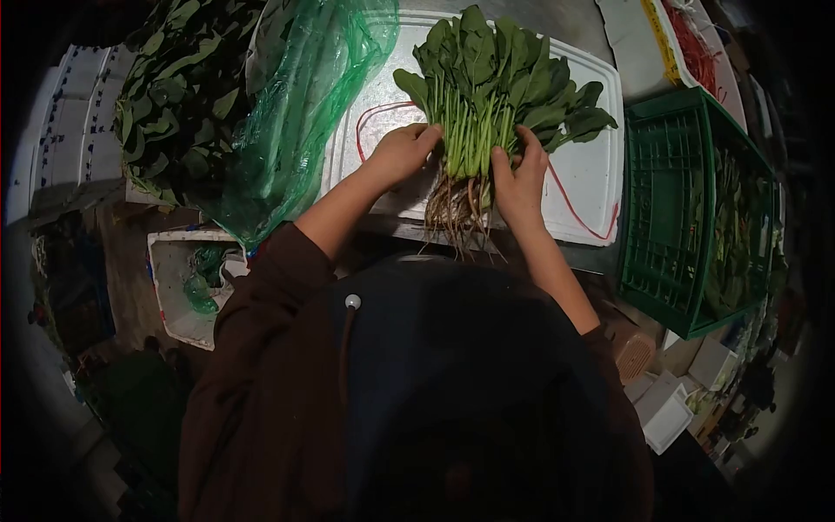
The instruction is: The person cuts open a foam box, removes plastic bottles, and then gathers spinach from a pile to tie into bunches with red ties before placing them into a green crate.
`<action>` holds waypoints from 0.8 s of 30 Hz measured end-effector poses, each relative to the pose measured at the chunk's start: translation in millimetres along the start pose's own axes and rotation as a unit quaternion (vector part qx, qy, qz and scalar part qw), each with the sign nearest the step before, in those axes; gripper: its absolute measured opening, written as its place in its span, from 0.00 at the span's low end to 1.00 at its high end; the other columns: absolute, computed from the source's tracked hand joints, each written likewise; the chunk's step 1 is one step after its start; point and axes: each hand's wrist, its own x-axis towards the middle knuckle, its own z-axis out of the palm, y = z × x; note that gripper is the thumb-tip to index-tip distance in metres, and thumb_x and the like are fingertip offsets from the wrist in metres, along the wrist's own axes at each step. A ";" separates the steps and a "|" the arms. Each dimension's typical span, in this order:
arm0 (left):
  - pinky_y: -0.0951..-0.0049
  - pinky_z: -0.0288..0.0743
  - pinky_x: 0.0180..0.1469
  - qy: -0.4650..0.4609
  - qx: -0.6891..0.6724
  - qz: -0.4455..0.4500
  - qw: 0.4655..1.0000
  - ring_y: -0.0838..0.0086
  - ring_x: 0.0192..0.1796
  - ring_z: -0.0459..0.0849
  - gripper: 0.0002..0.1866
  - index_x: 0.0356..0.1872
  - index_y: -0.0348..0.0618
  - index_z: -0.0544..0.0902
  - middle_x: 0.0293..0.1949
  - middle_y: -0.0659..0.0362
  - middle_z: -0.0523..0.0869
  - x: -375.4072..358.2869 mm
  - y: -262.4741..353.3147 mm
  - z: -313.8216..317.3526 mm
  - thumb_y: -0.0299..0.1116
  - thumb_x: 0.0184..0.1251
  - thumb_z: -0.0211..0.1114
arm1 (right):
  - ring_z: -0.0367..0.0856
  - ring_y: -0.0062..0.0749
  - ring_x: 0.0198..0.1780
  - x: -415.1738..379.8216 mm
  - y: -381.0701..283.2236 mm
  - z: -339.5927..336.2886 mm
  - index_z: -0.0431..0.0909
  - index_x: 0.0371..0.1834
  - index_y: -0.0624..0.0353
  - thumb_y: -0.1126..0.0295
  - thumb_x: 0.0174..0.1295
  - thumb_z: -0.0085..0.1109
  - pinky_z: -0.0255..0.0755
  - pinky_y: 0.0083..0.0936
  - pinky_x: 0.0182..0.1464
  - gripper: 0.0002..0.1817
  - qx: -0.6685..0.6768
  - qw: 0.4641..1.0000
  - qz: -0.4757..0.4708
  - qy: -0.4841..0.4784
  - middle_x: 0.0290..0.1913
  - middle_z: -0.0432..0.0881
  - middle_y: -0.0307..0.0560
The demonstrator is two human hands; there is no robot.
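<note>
A bunch of leafy greens (470, 113) lies on a white foam lid (574, 183), its leaves pointing away from me and its brown roots over the near edge. My left hand (405, 155) is at the left side of the stems, its fingertips against them. On the right side, my right hand (522, 178) has its thumb and fingers curled around the edge of the bunch. Between them the two hands hold the stems just above the roots. A red tie (570, 202) passes beneath the bunch, with its ends showing on both sides.
Green plastic film (296, 113) and a heap of leafy greens (178, 104) are at the left. A foam box (178, 304) with green plastic stands below. On the right are a green crate (665, 187) holding greens and a container of red ties (691, 43).
</note>
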 end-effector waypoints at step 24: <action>0.62 0.65 0.61 0.081 0.091 0.058 0.991 0.47 0.59 0.72 0.41 0.65 0.33 0.64 0.53 0.35 0.73 -7.2 25.2 44.2 0.57 0.60 0.60 | 0.74 0.59 0.45 55.7 37.7 -3.9 0.72 0.46 0.67 0.64 0.61 0.51 0.68 0.43 0.47 0.17 0.021 0.993 -0.048 -0.107 0.42 0.76 0.64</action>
